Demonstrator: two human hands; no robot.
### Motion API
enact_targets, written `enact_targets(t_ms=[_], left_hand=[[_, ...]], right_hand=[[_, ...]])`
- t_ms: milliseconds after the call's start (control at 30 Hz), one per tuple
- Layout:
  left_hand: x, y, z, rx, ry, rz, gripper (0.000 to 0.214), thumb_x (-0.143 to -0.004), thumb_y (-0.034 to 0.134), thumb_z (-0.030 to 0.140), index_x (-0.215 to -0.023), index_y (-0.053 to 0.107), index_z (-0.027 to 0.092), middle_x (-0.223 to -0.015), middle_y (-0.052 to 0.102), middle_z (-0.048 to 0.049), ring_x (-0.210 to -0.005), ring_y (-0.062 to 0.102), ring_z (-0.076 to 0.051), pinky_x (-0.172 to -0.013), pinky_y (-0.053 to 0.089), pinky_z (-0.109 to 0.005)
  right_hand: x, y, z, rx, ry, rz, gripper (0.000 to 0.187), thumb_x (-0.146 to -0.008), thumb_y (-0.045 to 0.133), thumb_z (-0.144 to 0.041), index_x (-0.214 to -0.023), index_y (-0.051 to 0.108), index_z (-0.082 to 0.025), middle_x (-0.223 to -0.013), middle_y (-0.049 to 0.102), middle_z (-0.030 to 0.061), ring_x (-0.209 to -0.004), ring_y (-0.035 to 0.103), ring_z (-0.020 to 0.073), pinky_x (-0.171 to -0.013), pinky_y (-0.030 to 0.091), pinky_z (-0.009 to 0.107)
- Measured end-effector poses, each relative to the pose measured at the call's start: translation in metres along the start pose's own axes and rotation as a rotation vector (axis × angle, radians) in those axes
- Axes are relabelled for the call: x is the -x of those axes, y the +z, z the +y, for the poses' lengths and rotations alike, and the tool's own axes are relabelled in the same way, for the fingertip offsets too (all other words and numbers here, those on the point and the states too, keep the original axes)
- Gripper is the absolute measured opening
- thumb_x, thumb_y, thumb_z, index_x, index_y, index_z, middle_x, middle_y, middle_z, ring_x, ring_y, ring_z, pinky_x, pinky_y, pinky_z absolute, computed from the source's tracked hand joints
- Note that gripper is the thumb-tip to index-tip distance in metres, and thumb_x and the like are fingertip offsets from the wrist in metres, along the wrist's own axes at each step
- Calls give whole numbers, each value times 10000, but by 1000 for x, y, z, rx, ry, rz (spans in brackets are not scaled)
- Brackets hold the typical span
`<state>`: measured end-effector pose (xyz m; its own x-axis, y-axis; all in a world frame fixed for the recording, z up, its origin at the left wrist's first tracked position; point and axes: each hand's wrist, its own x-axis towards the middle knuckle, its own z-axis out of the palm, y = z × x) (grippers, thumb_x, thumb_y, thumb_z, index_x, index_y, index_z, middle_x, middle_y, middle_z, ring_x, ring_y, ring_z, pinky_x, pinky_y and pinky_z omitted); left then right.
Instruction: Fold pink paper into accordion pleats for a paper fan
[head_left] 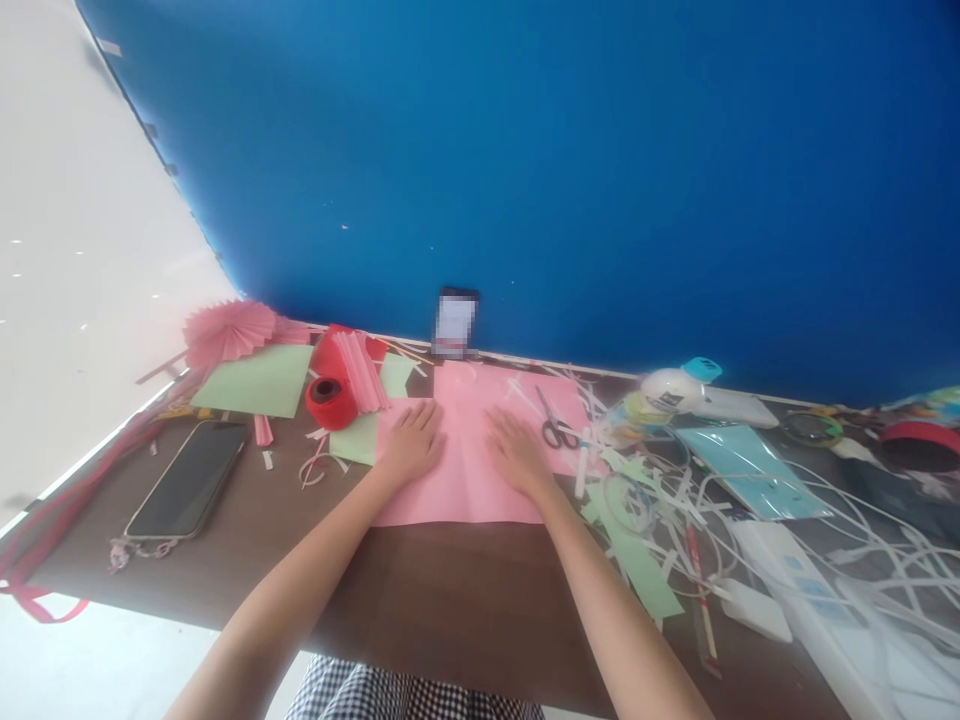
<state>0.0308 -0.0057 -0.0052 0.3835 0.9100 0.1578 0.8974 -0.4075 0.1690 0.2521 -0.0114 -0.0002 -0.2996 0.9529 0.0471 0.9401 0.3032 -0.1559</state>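
A sheet of pink paper (465, 490) with a crease down its middle lies in front of me on the brown table. My left hand (412, 440) rests flat on its left part, fingers stretched out. On the right part lies my right hand (516, 450), palm down and fingers spread, slightly blurred. Neither hand grips anything. More pink paper (559, 400) shows behind and to the right, with dark-handled scissors (559, 432) lying on it near my right hand. A pleated pink paper strip (358, 370) and a red roll (330, 402) are left of my left hand.
A phone (187, 480) lies at left, near green paper (259, 380) and a pink paper fan (229, 332). A pixelated device (456, 322) leans against the blue partition (525, 180). White cables (720, 500), paper scraps, a white bottle (673, 390) and a blue packet (754, 472) crowd the right.
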Motion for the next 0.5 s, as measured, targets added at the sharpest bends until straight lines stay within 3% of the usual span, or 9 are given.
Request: enact_targets(t_ms=[500], left_hand=[[1, -8, 0, -27, 12, 17, 521, -882, 245, 382, -1335, 293, 129, -1409, 284, -93, -1298, 241, -237, -1054, 222, -386]], right_hand=[[-2, -3, 4, -82, -2, -27, 490, -898, 212, -373, -1374, 194, -255, -1434, 233, 11, -1323, 163, 185, -1067, 150, 433]])
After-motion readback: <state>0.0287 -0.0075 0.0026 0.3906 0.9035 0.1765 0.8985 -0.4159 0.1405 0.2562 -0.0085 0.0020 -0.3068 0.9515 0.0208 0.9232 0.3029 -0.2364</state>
